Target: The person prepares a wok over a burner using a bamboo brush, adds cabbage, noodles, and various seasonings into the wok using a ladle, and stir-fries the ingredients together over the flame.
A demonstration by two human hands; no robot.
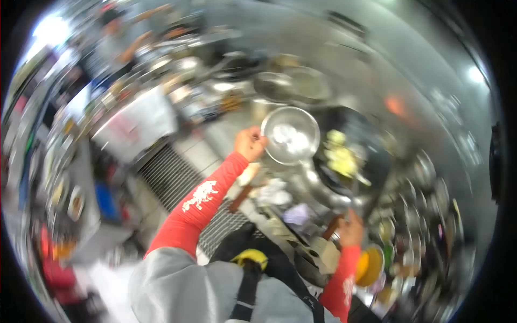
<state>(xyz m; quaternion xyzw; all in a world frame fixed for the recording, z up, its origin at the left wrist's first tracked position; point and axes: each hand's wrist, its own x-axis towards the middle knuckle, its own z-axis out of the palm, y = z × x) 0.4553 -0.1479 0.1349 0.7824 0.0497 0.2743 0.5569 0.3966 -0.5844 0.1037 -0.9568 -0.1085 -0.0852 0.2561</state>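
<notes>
My left hand (250, 143) is closed at the left rim of a round, shiny metal bowl (291, 135). The bowl is held up over the stove edge, beside a dark wok (371, 142). Pale yellow food pieces (342, 155) lie in the wok. Below the wok, my right hand (351, 230) has its fingers curled near a brown wooden handle (332, 227). Blur hides what exactly it grips. Both forearms are in red sleeves with a white print.
Round metal pans (273, 87) stand behind the bowl. Several small containers (412, 226) crowd the right side, near a yellow-orange bowl (370, 266). A floor grate (175, 175) lies at left. Another person (116, 43) is at the far upper left.
</notes>
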